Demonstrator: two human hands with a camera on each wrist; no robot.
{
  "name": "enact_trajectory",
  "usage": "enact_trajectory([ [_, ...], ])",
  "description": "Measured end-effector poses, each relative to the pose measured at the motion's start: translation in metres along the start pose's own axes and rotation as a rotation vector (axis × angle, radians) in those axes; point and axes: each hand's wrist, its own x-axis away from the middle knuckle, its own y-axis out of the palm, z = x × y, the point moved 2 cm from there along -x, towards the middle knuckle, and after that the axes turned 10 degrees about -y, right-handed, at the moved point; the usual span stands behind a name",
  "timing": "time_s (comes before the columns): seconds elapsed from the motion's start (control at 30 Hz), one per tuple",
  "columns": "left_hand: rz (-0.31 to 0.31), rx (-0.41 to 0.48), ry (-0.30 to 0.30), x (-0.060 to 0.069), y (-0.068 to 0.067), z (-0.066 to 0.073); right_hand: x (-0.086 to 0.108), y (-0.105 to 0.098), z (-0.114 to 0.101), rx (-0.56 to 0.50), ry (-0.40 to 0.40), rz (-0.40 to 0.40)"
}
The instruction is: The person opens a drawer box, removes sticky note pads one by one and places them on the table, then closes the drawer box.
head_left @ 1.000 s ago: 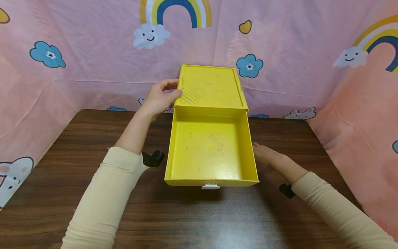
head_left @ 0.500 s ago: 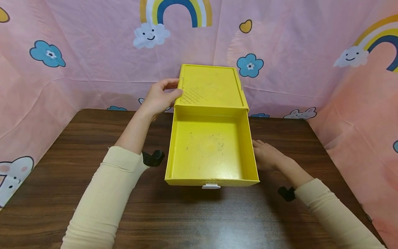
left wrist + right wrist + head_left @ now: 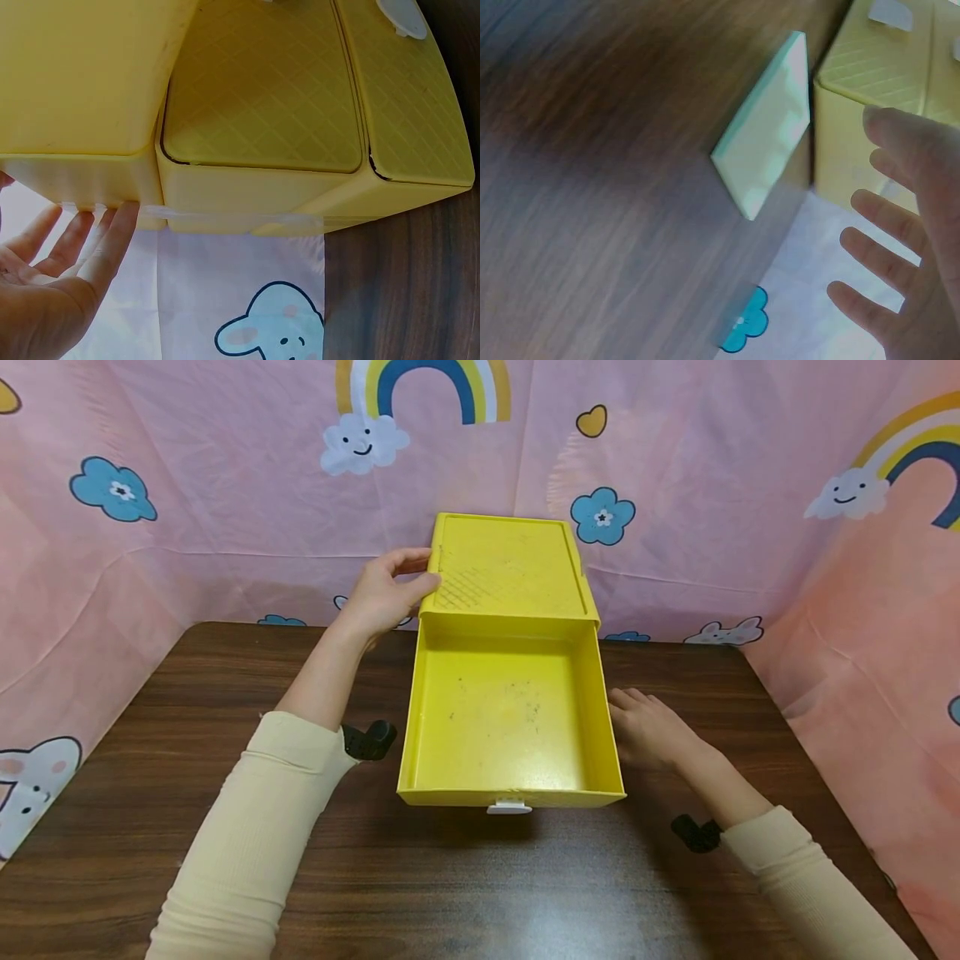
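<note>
A yellow drawer cabinet (image 3: 513, 564) stands at the back of the table, its top drawer (image 3: 495, 714) pulled far out and bare inside. At the cabinet's upper left edge, my left hand (image 3: 382, 597) rests with the thumb on top; in the left wrist view its fairly straight fingers (image 3: 109, 251) touch the side. My right hand (image 3: 652, 727) is low beside the drawer's right wall, fingertips partly hidden by it. Its fingers are spread with nothing held in the right wrist view. Near it, a flat pale green slab (image 3: 769, 131) lies on the table beside the cabinet.
Two lower drawer fronts, the middle one (image 3: 262, 90) and the bottom one (image 3: 416, 112), are closed beneath. A white pull tab (image 3: 509, 808) sits on the open drawer's front. Pink printed cloth (image 3: 247, 468) hangs behind the dark wooden table (image 3: 337, 868).
My right hand has shifted slightly up along the drawer's right side, and more of it shows, while its forearm has swung down. The left hand, cabinet and drawer stay put.
</note>
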Motion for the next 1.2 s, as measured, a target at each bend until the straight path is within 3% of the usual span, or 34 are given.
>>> enact_trajectory([
  [0.27, 0.007, -0.009, -0.007, 0.000, 0.000, 0.000, 0.001, -0.012, -0.008, 0.008, 0.003, 0.052],
  [0.83, 0.001, 0.000, -0.011, 0.000, 0.000, 0.001, 0.004, -0.040, -0.021, 0.091, -0.022, 0.339],
  [1.2, 0.005, -0.020, -0.014, 0.001, 0.000, 0.001, 0.008, -0.063, -0.035, 0.092, 0.016, 0.410],
])
